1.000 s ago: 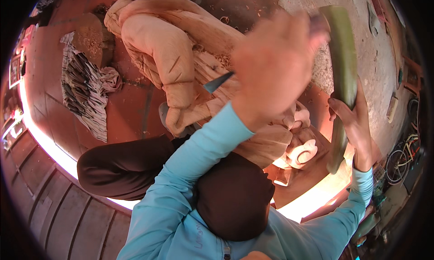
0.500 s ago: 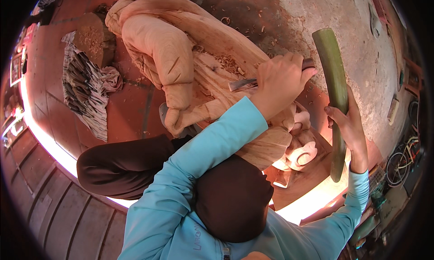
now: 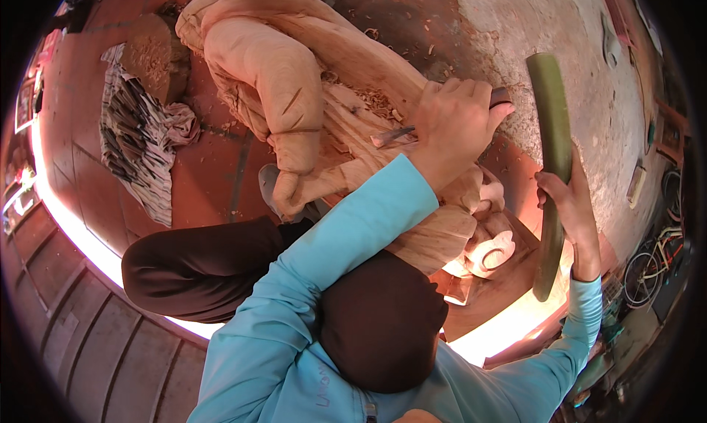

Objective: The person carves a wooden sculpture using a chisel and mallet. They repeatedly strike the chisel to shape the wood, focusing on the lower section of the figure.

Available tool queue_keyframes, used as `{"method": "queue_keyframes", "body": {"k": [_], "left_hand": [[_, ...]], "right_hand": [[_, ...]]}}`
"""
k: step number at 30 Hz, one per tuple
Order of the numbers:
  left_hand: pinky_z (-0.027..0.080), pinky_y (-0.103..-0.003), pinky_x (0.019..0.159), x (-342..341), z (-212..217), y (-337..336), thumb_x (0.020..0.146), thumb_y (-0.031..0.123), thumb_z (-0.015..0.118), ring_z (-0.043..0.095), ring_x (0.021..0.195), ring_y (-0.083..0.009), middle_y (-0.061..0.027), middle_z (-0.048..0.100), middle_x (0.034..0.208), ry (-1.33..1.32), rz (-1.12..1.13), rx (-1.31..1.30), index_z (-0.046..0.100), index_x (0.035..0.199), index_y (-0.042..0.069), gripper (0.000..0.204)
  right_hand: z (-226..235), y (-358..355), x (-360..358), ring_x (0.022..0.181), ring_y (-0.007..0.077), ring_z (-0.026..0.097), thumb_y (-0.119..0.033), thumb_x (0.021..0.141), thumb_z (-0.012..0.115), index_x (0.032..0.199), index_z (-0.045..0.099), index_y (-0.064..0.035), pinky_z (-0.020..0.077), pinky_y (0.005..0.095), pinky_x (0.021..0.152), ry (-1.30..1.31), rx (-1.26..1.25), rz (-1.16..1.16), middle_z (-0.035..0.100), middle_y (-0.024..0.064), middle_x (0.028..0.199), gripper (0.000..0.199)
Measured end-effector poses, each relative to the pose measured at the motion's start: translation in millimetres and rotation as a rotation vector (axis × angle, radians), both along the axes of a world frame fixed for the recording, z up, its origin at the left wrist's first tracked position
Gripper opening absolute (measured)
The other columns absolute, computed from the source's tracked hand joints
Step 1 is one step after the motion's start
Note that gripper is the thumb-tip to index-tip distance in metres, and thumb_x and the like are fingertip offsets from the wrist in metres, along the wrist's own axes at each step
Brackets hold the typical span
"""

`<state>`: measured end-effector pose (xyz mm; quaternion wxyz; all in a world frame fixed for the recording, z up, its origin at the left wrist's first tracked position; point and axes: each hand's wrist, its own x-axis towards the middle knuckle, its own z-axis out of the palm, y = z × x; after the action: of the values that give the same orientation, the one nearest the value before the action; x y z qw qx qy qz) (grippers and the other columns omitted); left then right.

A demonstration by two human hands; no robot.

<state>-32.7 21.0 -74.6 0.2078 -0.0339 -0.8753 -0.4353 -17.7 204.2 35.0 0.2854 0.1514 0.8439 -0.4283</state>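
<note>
Down nearest me, my right hand (image 3: pixel 571 202) is wrapped tight around the middle of a long green club (image 3: pixel 552 165), fingers curled fully about it. I hold it mid-shaft, I'd judge, so that the heavy upper end can swing as a mallet. Its long axis runs almost straight up and down in the view, the top end leaning slightly toward the carving and the lower end trailing past my wrist toward the lit edge of the floor.

Further out, my left hand (image 3: pixel 456 125) is closed in a fist on the handle of a chisel (image 3: pixel 401 134). The handle's butt pokes out of the fist on the club's side, which I take to be why the club sits just beside it. The blade points away to my left, its tip resting on the pale wooden carving (image 3: pixel 294 99), among loose shavings. The chisel's axis lies nearly level, crosswise to the club.

Farthest off, near the floor's left edge, a cloth roll of tools (image 3: pixel 136 139) lies spread open beside a round wood block (image 3: pixel 151 55).
</note>
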Motion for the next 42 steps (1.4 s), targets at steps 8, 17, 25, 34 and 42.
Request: {"method": "queue_keyframes", "body": {"k": [8, 17, 25, 34, 42], "left_hand": [[0.035, -0.036, 0.062, -6.8, -0.2, 8.3, 0.082, 0.039, 0.062, 0.055, 0.06, -0.0215, -0.0031, 0.06, 0.064, 0.064, 0.056, 0.036, 0.058, 0.07, 0.01, 0.032], [0.037, -0.038, 0.069, -3.2, -1.3, 5.8, 0.081, 0.04, 0.062, 0.056, 0.062, -0.0209, -0.0018, 0.061, 0.066, 0.015, 0.03, 0.0, 0.06, 0.073, 0.011, 0.03], [0.036, -0.039, 0.076, 0.4, -6.9, 3.2, 0.081, 0.04, 0.061, 0.056, 0.066, -0.0197, -0.0005, 0.062, 0.07, 0.005, -0.022, 0.002, 0.062, 0.077, 0.012, 0.028], [0.035, -0.037, 0.075, -0.4, -6.6, -0.1, 0.082, 0.04, 0.06, 0.056, 0.065, -0.0194, -0.0003, 0.062, 0.069, 0.014, 0.018, -0.016, 0.062, 0.076, 0.012, 0.028], [0.035, -0.038, 0.075, -3.3, -3.2, -1.5, 0.084, 0.038, 0.06, 0.056, 0.065, -0.0206, -0.0022, 0.061, 0.067, -0.025, 0.082, -0.033, 0.062, 0.076, 0.011, 0.029]], "right_hand": [[4.5, -4.9, -7.6, 0.058, 0.0095, 0.05, -0.007, 0.079, 0.057, 0.128, 0.039, -0.0042, 0.043, 0.0234, 0.052, 0.059, -0.043, -0.031, 0.052, 0.0029, 0.075, 0.052], [0.2, -0.6, -1.7, 0.058, 0.0099, 0.05, -0.002, 0.079, 0.053, 0.128, 0.039, -0.0034, 0.0424, 0.0247, 0.051, 0.012, -0.084, -0.083, 0.052, 0.0031, 0.075, 0.052], [-7.4, 6.9, 7.6, 0.061, 0.0097, 0.052, 0.0, 0.079, 0.05, 0.14, 0.027, -0.0068, 0.0445, 0.0237, 0.054, -0.004, 0.06, 0.104, 0.053, 0.0034, 0.078, 0.065], [-8.1, 5.7, 3.2, 0.06, 0.0084, 0.05, -0.001, 0.08, 0.057, 0.141, 0.029, -0.0096, 0.045, 0.0237, 0.054, -0.057, -0.017, 0.035, 0.051, 0.0016, 0.078, 0.068], [-7.2, 0.2, -9.1, 0.06, 0.0087, 0.05, -0.002, 0.079, 0.057, 0.141, 0.029, -0.0073, 0.0442, 0.0232, 0.054, -0.021, -0.014, 0.074, 0.051, 0.0021, 0.078, 0.068]]}}
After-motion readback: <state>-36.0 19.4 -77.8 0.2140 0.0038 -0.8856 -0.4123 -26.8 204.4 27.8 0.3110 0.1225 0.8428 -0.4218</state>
